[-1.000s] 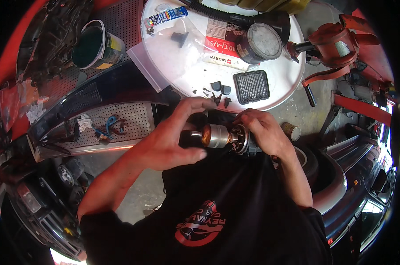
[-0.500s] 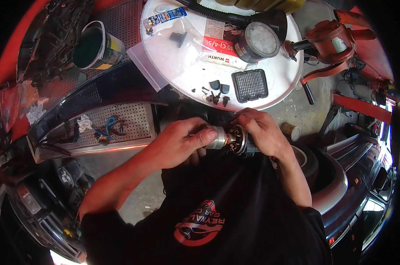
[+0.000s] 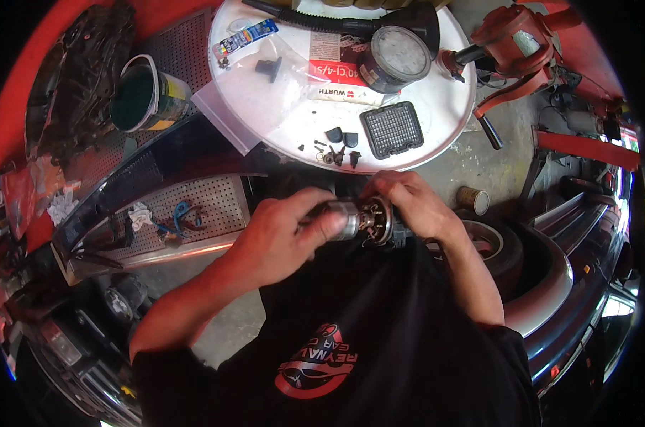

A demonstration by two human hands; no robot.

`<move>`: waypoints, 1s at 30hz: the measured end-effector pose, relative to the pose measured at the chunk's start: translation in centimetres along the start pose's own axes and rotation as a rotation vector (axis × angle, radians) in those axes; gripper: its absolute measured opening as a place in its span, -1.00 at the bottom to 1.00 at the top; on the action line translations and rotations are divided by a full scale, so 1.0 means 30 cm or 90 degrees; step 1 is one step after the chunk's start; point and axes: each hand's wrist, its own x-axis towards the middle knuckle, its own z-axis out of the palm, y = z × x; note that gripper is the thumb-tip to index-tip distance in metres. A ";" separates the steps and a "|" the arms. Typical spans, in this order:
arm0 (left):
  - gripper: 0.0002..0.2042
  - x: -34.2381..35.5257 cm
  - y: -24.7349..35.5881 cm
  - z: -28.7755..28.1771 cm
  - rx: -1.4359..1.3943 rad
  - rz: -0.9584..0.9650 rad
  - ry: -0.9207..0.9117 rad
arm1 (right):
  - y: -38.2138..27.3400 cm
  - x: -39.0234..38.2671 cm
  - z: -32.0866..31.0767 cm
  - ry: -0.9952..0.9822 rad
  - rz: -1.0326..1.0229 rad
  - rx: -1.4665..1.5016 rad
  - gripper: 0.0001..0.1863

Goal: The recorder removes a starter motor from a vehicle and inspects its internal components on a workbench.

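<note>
1. A small cylindrical metal part (image 3: 351,219), silver at one end and dark with coppery bits at the other, was held in front of the person's chest, just below the near rim of a round white table (image 3: 436,135).
2. The left hand (image 3: 283,238) was closed round the silver end, fingers curled over it and the thumb pressed along its side.
3. The right hand (image 3: 411,206) gripped the dark end, its fingertips bunched tight against the part; the two hands nearly met over it.
4. On the table nearest the hands lay a few small dark clips and screws (image 3: 336,146), and just beside them a square black grille (image 3: 392,129).
5. Farther back on the table stood a round lamp with a pale lens (image 3: 395,57), next to a white and red printed packet (image 3: 329,60), with a clear plastic bag (image 3: 255,92) to the left.
6. Left of the table a tin with a green inside (image 3: 141,96) sat on a perforated metal panel (image 3: 201,203).
7. A small rusty can (image 3: 473,201) stood on the concrete floor to the right of the right hand, near a black tyre (image 3: 497,245).
</note>
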 end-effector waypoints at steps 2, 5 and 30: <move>-0.44 0.016 -0.058 -0.014 0.160 0.277 0.024 | 0.018 0.000 0.006 0.012 -0.025 -0.025 -0.52; -0.46 0.000 -0.076 -0.021 0.229 0.523 0.010 | -0.012 -0.013 0.010 0.038 0.019 -0.001 -0.52; -0.73 0.057 0.043 -0.034 0.206 0.301 0.075 | -0.031 -0.006 0.054 0.018 0.012 -0.085 -0.54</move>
